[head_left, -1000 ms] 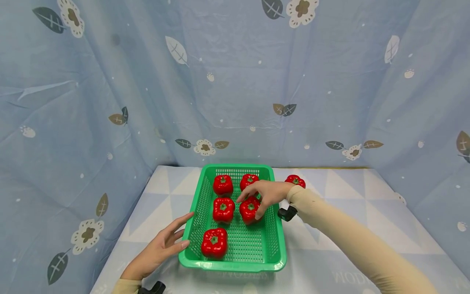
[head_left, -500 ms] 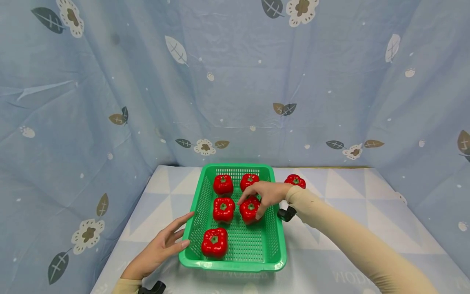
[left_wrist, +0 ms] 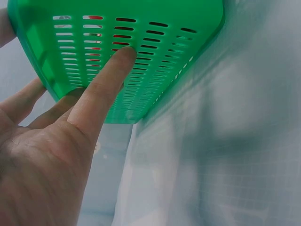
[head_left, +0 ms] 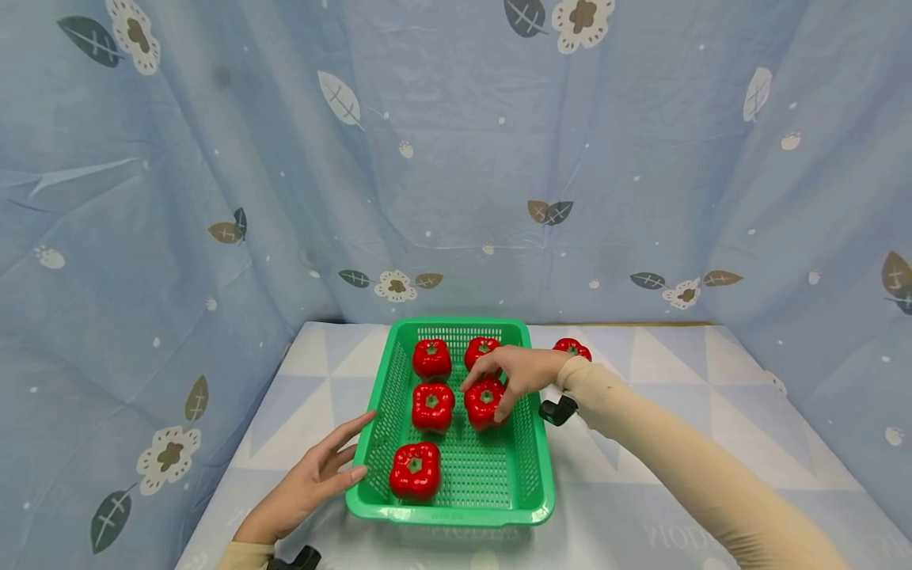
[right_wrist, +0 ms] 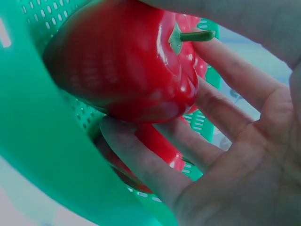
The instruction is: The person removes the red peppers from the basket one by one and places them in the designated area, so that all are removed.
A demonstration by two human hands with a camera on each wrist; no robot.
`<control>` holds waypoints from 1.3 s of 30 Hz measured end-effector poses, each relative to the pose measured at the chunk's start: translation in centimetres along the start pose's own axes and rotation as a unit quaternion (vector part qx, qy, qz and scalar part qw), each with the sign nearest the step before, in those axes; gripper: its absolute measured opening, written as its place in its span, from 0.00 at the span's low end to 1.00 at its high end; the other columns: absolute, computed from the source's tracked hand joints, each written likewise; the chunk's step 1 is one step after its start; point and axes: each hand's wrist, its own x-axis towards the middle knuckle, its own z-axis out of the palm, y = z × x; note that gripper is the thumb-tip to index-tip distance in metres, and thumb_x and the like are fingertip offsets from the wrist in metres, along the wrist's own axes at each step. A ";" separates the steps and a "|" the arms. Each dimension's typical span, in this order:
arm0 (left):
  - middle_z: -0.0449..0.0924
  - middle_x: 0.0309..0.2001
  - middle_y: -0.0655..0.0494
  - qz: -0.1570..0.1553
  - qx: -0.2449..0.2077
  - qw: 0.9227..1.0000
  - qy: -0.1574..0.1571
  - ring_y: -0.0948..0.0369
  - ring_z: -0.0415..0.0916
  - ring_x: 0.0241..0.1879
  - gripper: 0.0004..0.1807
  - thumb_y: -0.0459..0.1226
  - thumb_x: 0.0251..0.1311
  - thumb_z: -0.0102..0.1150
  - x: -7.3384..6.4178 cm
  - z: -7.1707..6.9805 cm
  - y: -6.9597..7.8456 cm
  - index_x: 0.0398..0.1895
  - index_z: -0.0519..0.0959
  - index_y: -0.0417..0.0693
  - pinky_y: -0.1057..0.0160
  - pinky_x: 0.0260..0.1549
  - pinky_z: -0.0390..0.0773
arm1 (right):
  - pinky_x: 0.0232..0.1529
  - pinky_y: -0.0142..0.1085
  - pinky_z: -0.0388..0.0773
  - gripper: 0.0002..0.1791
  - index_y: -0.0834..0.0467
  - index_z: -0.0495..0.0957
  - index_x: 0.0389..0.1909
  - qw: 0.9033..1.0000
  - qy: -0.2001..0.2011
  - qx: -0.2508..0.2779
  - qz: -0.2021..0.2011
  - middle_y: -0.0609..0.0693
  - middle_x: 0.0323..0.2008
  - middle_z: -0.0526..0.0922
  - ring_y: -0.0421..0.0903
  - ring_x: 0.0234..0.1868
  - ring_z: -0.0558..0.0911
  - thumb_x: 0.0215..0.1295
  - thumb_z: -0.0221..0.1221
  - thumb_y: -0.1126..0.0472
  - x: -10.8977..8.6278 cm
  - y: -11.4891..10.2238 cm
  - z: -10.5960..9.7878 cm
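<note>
A green perforated plastic basket (head_left: 492,517) holds several red bell peppers. My right hand (head_left: 526,370) reaches over its right wall and grips a red bell pepper (head_left: 482,405) in the right column. In the right wrist view this bell pepper (right_wrist: 127,61) shows its green stem, with fingers spread along its side and the thumb opposite. On the left, my left hand (head_left: 313,479) touches the basket's outer wall with extended fingers. Seen in the left wrist view, the thumb of that left hand (left_wrist: 51,155) lies against the slotted side (left_wrist: 141,52).
Other bell peppers in the basket stand at back left (head_left: 431,360), middle left (head_left: 432,408), front left (head_left: 416,473) and back right (head_left: 481,351). Another bell pepper (head_left: 572,348) lies outside, partly behind the right wrist. Blue patterned curtain (head_left: 456,158) surrounds the table (head_left: 641,459).
The bell pepper in my right hand has shifted very slightly toward the back of the basket, along with the hand. My left hand stays in place on the basket.
</note>
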 end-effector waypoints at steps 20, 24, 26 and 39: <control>0.39 0.89 0.42 -0.002 0.014 1.000 0.009 0.25 0.45 0.82 0.39 0.36 0.85 0.56 -0.1 0.0 0.0 0.91 0.53 0.62 0.36 0.73 0.70 | 0.60 0.49 0.85 0.32 0.51 0.87 0.65 0.997 0.025 0.058 -0.043 0.45 0.67 0.82 0.50 0.71 0.73 0.57 0.79 0.66 -1.5 -1.1 -1.5; 0.39 0.89 0.42 -0.002 0.013 1.000 0.010 0.25 0.45 0.82 0.39 0.36 0.85 0.56 -0.1 0.1 0.0 0.91 0.53 0.62 0.36 0.73 0.70 | 0.59 0.52 0.85 0.32 0.53 0.86 0.66 0.996 0.029 0.067 -0.048 0.47 0.68 0.81 0.50 0.70 0.75 0.58 0.78 0.65 -2.2 -1.6 -2.2; 0.39 0.89 0.42 -0.002 0.013 1.000 0.010 0.25 0.45 0.82 0.39 0.36 0.85 0.56 -0.1 0.1 0.0 0.91 0.53 0.62 0.36 0.73 0.70 | 0.59 0.54 0.85 0.33 0.54 0.85 0.67 0.995 0.034 0.075 -0.050 0.48 0.69 0.81 0.51 0.69 0.76 0.58 0.77 0.64 -2.6 -1.9 -2.7; 0.40 0.89 0.43 -0.003 0.014 1.000 0.012 0.25 0.46 0.82 0.39 0.36 0.84 0.56 -0.1 0.1 -0.1 0.91 0.53 0.63 0.39 0.73 0.71 | 0.63 0.55 0.81 0.33 0.57 0.83 0.69 0.991 0.093 0.060 -0.077 0.49 0.67 0.83 0.52 0.66 0.79 0.61 0.77 0.64 -5.5 -2.5 -6.0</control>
